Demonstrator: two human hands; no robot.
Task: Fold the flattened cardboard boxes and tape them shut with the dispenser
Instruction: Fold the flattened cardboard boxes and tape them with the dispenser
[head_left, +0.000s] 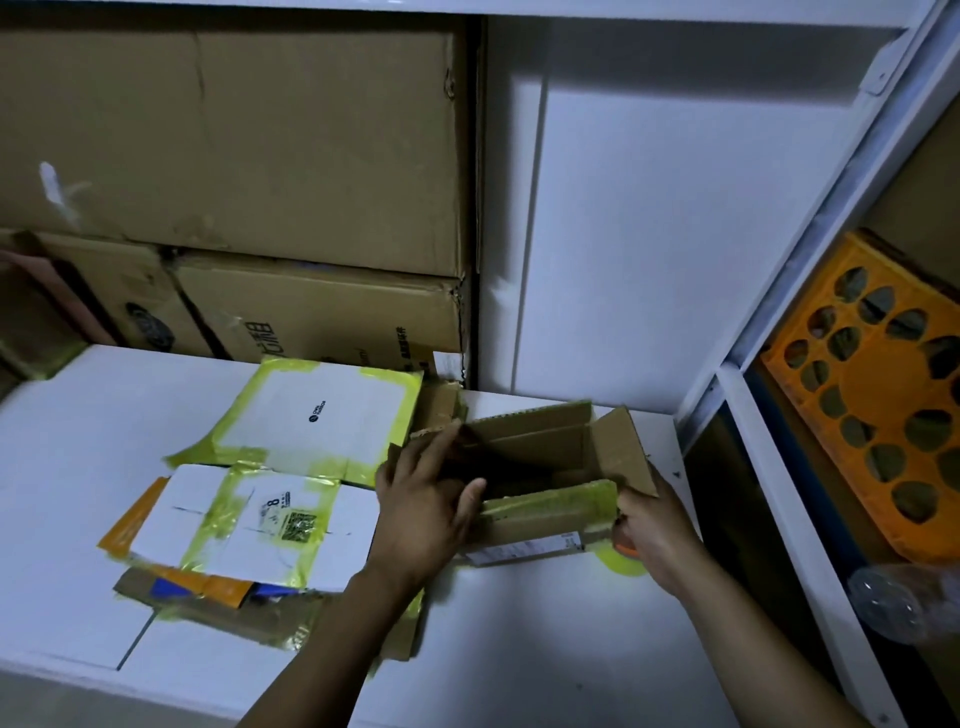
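White shelving backs the scene, with large stacked cartons (234, 145) filling the far left bay. Below them lies a white table (519, 639). An orange perforated crate (872, 415) leans in the right-hand rack. Flattened boxes (291, 467), white-faced and edged with yellow-green tape, lie overlapped on the table's left half. Just right of them stands the brown box (540, 457), opened upward, flaps raised, its near flap bearing yellow-green tape. The left hand (421, 514) grasps the box's left end, thumb against the near wall. The right hand (657, 535) grasps its near right corner. A yellow tape roll (623, 565) shows beneath that hand; whether it is held cannot be told.
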